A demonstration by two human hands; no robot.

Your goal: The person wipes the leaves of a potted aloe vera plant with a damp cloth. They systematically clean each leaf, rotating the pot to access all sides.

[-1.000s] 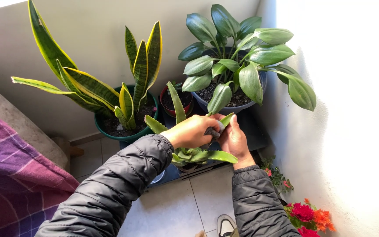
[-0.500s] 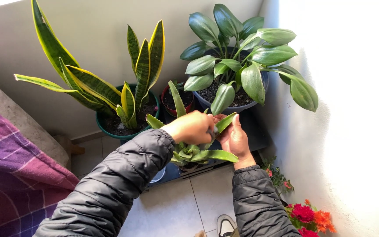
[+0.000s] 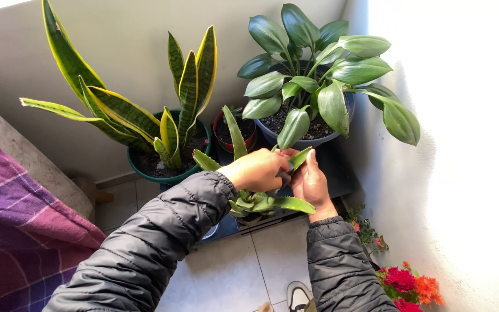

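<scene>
A small aloe plant (image 3: 264, 203) with thick green leaves sits in a pot on a low dark stand (image 3: 336, 173). My left hand (image 3: 258, 169) is closed around a small grey piece, apparently a cloth (image 3: 285, 177), and presses it against one aloe leaf (image 3: 300, 158). My right hand (image 3: 311, 185) cups that same leaf from behind, thumb pointing up beside the leaf tip. Both arms wear dark quilted jacket sleeves. Most of the cloth is hidden by my left fingers.
A tall snake plant (image 3: 183, 86) stands in a green pot (image 3: 136, 169) at the left. Behind the aloe are a small red pot (image 3: 249, 138) and a broad-leaved plant (image 3: 319, 63). Red and orange flowers (image 3: 408, 283) sit low right by the white wall. A purple checked blanket (image 3: 12, 231) lies left.
My left hand has slid slightly along the aloe leaf, towards its tip, with the grey piece. My right hand still holds the leaf in nearly the same place.
</scene>
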